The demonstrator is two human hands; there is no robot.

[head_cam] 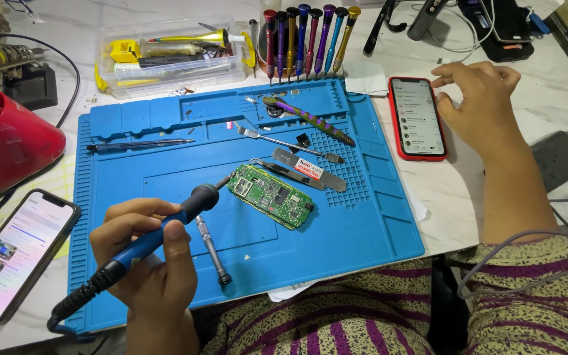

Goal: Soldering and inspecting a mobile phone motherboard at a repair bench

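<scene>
Two hands are showing: the left hand [142,253] at near left and the right hand [478,98] at far right. Two phones are lying screen-up, a red-cased phone [418,118] right and a dark phone [13,253] near left. Seven coloured screwdrivers [310,39] are standing far, with one soldering iron [165,227], one green circuit board [271,196] and one blue mat [336,217].

A soldering iron [165,227] is gripped by the left hand [142,253] beside a circuit board [269,196], while a red-cased phone [418,118] is touched by the right hand [478,98].

A row of coloured screwdrivers [307,39] stands at the counter's far edge beside a clear plastic box [172,59]; a red casing [4,154] sits at its left edge.
</scene>
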